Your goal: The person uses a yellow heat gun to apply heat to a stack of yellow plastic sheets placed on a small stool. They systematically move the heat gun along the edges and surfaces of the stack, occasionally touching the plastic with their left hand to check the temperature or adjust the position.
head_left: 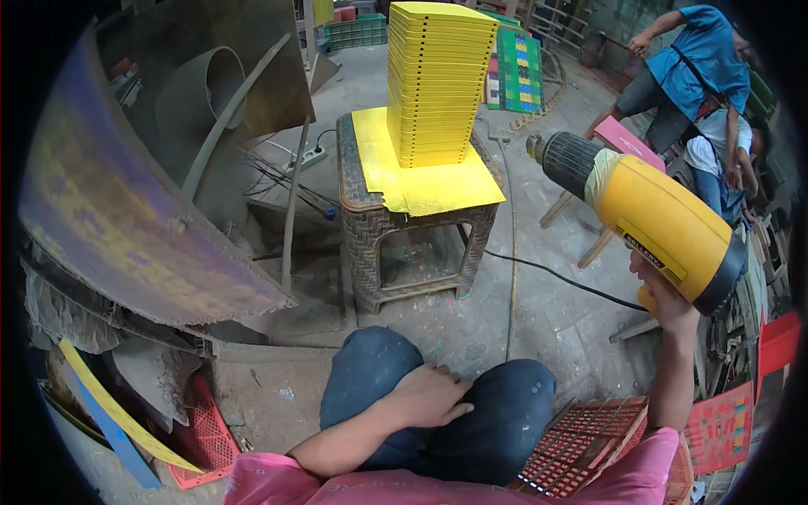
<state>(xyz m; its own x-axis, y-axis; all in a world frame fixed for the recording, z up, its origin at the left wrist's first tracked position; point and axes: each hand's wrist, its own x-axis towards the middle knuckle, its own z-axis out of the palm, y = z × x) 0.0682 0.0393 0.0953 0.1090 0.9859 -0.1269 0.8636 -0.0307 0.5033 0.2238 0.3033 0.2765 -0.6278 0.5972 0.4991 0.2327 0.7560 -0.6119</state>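
My right hand (pixel 671 301) is raised at the right, wrapped round the handle of a yellow and black heat gun (pixel 665 215). The gun's dark nozzle points up and left toward a tall stack of yellow plastic pieces (pixel 438 88). That stack stands on a yellow sheet (pixel 421 187) with a ragged front edge, laid over a dark woven-pattern stool (pixel 362 240). Nozzle and stack are well apart. My left hand (pixel 429 396) rests across my knees, fingers loosely extended, holding nothing.
A black cord (pixel 572 284) runs across the floor between stool and gun. Red plastic crates (pixel 581 446) stand beside my right leg. A large curved, paint-stained panel (pixel 126 210) fills the left. Two people (pixel 699 67) are at the far right, near a pink-topped stool (pixel 627 143).
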